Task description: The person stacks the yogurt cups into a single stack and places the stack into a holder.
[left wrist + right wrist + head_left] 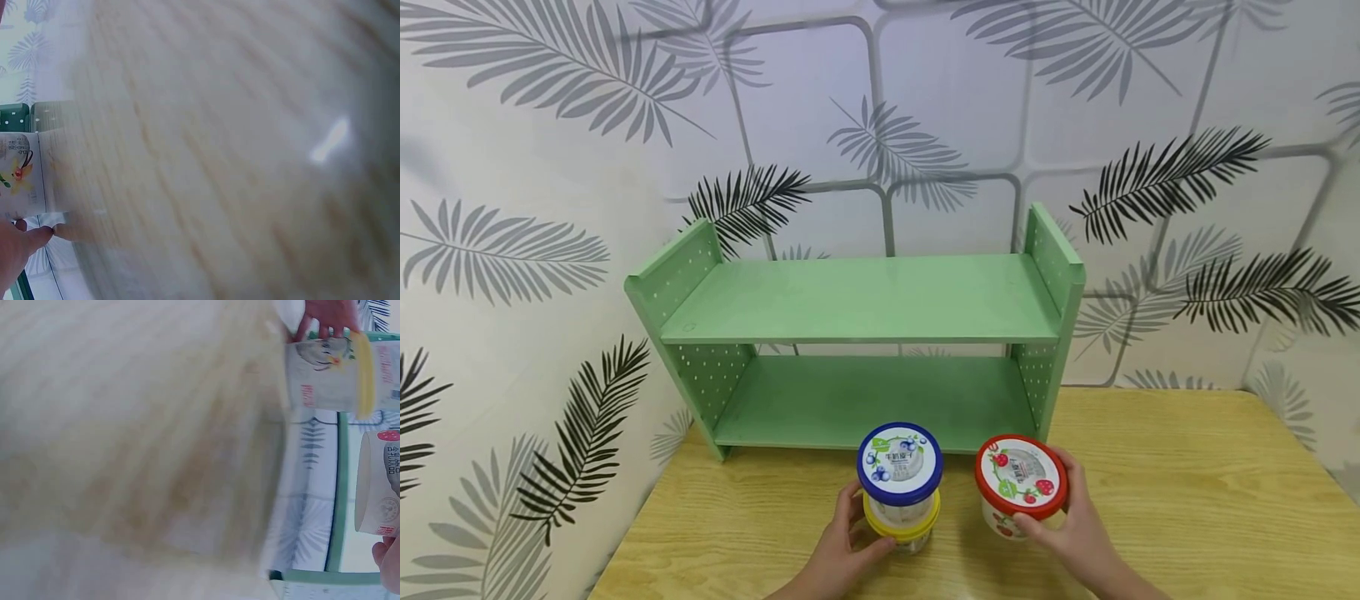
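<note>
On the table, a tub with a yellow lid carries a second tub with a blue lid printed with blueberries. My left hand grips the lower, yellow-lidded tub, thumb at its front and fingers round its left side. A white tub with a red lid and strawberry prints is in my right hand, just right of the stack. In the right wrist view the bottom of this red-lidded tub is raised off the table. The left wrist view catches a tub's printed side beside the left thumb.
Behind the tubs stands a green two-tier shelf with perforated side panels, its lower board close to the stack. The wood-grain table extends to the right. A leaf-patterned wall rises behind and at the left.
</note>
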Motion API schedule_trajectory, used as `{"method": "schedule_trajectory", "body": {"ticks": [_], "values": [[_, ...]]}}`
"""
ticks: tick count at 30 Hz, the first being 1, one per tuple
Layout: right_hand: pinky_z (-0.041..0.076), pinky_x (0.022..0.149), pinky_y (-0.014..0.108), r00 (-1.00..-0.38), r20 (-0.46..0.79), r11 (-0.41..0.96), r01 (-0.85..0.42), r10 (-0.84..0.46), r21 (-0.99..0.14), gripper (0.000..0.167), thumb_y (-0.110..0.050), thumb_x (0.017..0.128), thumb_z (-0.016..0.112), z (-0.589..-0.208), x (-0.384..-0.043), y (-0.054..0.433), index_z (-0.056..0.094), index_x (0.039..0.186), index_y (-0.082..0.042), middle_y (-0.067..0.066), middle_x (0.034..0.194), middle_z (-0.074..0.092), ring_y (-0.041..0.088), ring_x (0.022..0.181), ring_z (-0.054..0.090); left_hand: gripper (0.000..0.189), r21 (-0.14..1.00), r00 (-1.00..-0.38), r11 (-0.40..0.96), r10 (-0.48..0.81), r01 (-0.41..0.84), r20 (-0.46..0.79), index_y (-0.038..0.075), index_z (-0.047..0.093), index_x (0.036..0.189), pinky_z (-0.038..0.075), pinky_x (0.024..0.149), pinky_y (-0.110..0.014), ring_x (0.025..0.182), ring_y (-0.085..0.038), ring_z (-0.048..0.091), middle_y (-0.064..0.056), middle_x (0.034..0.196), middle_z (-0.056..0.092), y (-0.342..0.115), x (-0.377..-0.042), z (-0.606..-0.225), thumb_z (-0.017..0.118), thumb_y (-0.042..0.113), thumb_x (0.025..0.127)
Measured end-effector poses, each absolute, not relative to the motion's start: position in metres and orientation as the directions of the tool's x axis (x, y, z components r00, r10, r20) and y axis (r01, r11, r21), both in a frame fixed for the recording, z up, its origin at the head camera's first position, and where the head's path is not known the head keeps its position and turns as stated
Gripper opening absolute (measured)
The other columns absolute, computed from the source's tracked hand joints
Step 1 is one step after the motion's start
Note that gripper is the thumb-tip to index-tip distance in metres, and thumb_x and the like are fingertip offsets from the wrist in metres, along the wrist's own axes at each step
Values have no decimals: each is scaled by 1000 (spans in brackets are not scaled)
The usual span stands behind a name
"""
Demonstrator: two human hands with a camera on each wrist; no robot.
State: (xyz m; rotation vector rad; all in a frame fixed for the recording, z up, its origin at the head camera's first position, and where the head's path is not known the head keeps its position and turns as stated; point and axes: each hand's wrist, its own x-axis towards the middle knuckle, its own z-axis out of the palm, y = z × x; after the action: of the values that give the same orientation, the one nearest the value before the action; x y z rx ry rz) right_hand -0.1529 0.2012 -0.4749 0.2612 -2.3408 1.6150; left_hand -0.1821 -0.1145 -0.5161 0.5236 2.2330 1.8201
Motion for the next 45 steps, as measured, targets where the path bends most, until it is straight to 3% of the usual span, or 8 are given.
{"method": "schedule_trajectory", "body": {"ticks": [14,30,45], "values": [[46,82,12,-886,464,344,-436,-2,-832,83,6,78,74,-430,-161,215,21,142,5,16,131,41,-1,108,46,80,978,-911,162,409,135,58,11,16,149,42,99,-51,128,-39,42,-20,138,44,-115,-182,-518,69,27,92],[50,82,16,-827,557,230,-558,-74,-797,85,15,75,70,-385,-177,205,23,145,2,8,129,42,7,108,51,79,973,-913,175,403,152,70,12,17,149,42,100,-53,128,-39,42,-21,138,45,-115,-182,-518,70,26,92],[51,84,21,-821,557,139,-570,-125,-810,78,5,77,69,-356,-194,170,27,143,0,17,128,48,12,108,54,79,972,-909,173,409,157,74,13,17,149,40,100,-55,129,-41,40,-21,139,43,-116,-182,-519,70,26,92]]}}
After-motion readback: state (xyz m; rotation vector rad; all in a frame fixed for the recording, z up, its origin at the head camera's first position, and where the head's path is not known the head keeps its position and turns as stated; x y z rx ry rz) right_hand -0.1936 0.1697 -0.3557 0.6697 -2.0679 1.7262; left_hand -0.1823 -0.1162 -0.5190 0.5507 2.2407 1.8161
